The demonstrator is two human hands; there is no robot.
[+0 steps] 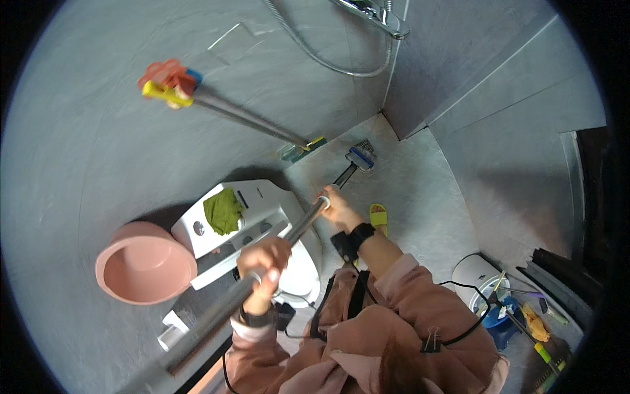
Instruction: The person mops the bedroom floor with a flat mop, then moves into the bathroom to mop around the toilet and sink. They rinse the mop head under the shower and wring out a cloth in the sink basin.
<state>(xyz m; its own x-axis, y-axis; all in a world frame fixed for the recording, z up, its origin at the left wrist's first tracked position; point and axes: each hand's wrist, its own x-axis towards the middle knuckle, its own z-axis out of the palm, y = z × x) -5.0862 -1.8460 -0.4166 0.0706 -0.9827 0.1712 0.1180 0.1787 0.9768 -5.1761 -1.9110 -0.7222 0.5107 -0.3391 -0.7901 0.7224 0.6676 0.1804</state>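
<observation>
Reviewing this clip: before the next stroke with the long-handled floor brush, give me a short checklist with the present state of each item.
1. Left hand wrapped around the long grey metal handle: ok.
2. Right hand gripping the handle lower down: ok.
3. Blue-and-black brush head down on the grey tiled floor: ok.
4. Yellow slipper apart from the brush head: ok.
5. Green cloth resting on the white toilet tank: ok.
6. Floor wetness: cannot tell.

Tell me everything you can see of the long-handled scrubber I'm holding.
The scrubber has a long, silvery metal pole ending in a dark neck and a blue-and-grey brush head. It slants from lower left to the grey tiled floor beside the white toilet. The left hand grips mid-pole and the right hand grips nearer the head.
</observation>
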